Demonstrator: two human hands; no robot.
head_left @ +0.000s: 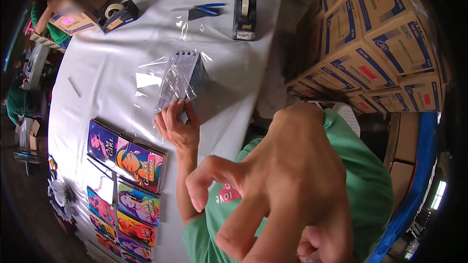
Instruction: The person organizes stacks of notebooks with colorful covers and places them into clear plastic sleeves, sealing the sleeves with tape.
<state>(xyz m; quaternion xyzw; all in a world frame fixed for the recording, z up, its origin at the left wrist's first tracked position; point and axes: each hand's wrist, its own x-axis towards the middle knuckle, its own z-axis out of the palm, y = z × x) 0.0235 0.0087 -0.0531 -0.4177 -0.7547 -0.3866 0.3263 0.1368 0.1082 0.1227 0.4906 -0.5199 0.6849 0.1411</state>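
My left hand [179, 124] rests with curled fingers on the near end of a stack of spiral notebooks [181, 70]. The stack lies on the white-covered table, with its bound edges showing as pale ridges and dark coils. Around it is a loose, shiny clear plastic wrap [151, 82], and my left fingers press on this film. Close to the camera, my right hand [297, 180] is raised and looks very large. Its fingers are bent and spread apart, with nothing visible between them; some fingertips are hidden.
Colourful spiral notebooks [139, 163] lie in rows at the table's near left. Beyond the wrapped stack are blue-handled pliers [210, 9], a black tape dispenser [244, 14] and another tape dispenser [119, 15]. Cardboard cartons [368, 63] are stacked right. A co-worker in green [41, 17] is at far left.
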